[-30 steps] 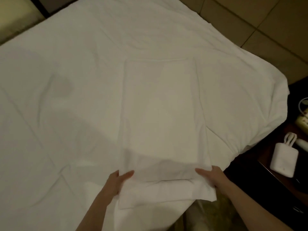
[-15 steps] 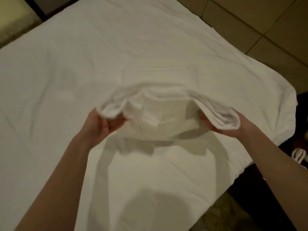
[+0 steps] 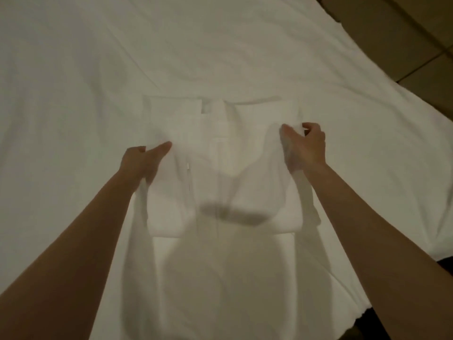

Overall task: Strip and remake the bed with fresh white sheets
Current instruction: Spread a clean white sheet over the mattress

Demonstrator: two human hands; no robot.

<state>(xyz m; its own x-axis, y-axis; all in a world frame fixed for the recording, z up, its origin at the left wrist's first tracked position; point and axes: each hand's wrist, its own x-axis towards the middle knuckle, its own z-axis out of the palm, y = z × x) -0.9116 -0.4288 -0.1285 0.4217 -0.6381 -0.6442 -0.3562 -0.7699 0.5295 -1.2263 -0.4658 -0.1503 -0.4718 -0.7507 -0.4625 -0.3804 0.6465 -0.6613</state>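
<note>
The folded sheet (image 3: 220,173) was lifted before; now it lies partly unfolded on the bed (image 3: 73,69). The left hand (image 3: 142,160) and right hand (image 3: 306,146) each have a closed grip pinching its side edges.

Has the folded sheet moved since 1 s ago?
Yes. The folded sheet, gripped by left hand and right hand, went from the bed's near edge toward the middle of the bed sheet.

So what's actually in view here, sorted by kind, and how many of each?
Hands: 2, the left hand and right hand, each gripping a side of the folded sheet
Folded white sheets: 1, the folded sheet
Spread bed sheets: 1, the bed sheet on the bed
Total: 4
</note>
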